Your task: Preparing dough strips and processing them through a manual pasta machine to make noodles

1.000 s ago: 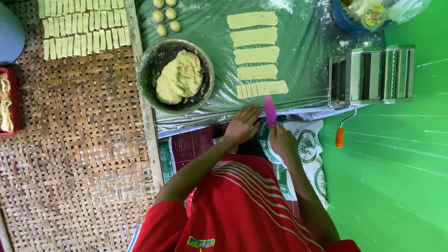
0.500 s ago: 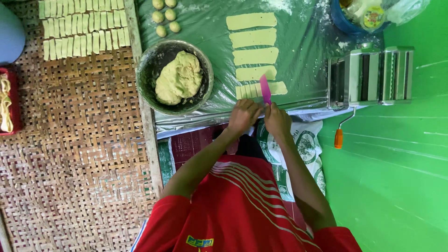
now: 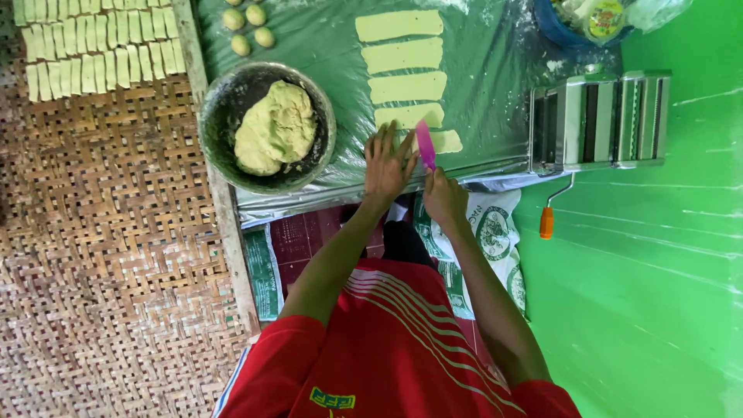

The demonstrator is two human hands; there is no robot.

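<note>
Since a moment ago the left hand [image 3: 389,164] has slid forward, fingers spread flat on the nearest dough strip [image 3: 443,142], right of the bowl of dough [image 3: 267,128]. The right hand [image 3: 443,195] has pushed in too, fingers clenched around the pink cutter [image 3: 425,144], its blade on that strip.

A white sack [image 3: 495,232] with round green emblems lies under the forearms, and a round green-and-yellow labelled lid [image 3: 604,17] sits at the top right.
</note>
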